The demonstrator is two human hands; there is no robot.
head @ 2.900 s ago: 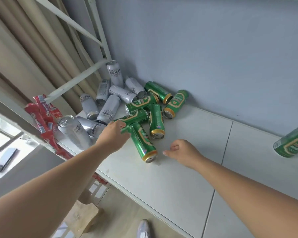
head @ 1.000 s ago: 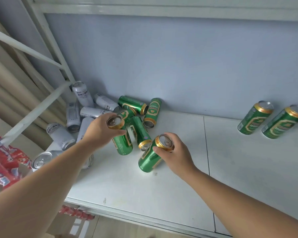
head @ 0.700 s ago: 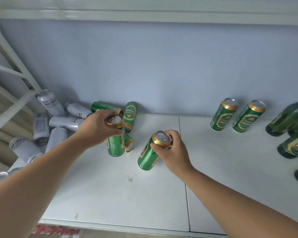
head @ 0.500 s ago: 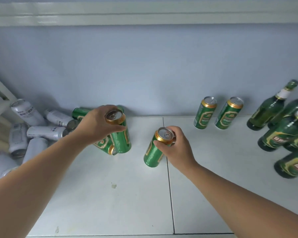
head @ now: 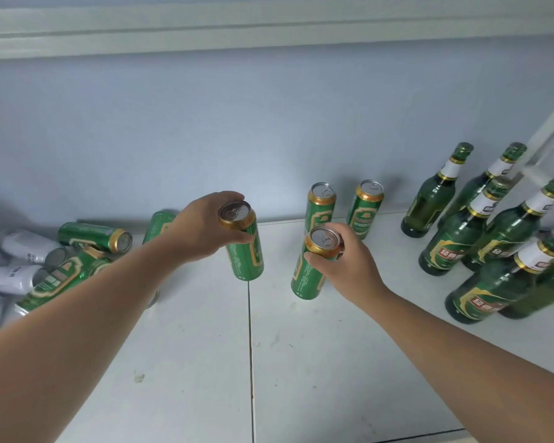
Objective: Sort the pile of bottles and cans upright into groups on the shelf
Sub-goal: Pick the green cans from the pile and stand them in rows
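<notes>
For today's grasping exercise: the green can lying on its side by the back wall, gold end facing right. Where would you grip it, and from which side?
Grip the lying can across the middle of its round body, coming down from above. Its long side faces up and is clear; the wall blocks the back. Its gold end points toward the left hand, which is full, like the right hand.

Glossy metal cans [head: 245, 251]; glass bottles [head: 429, 203]; shelf [head: 317, 362] seemingly matt.

Bare shelf [head: 301, 362] lay open across the lower centre. Toppled cans [head: 61, 273] crowded the left edge, and bottles [head: 480, 238] blocked the right. Two upright cans [head: 343, 206] stood at centre back.
</notes>
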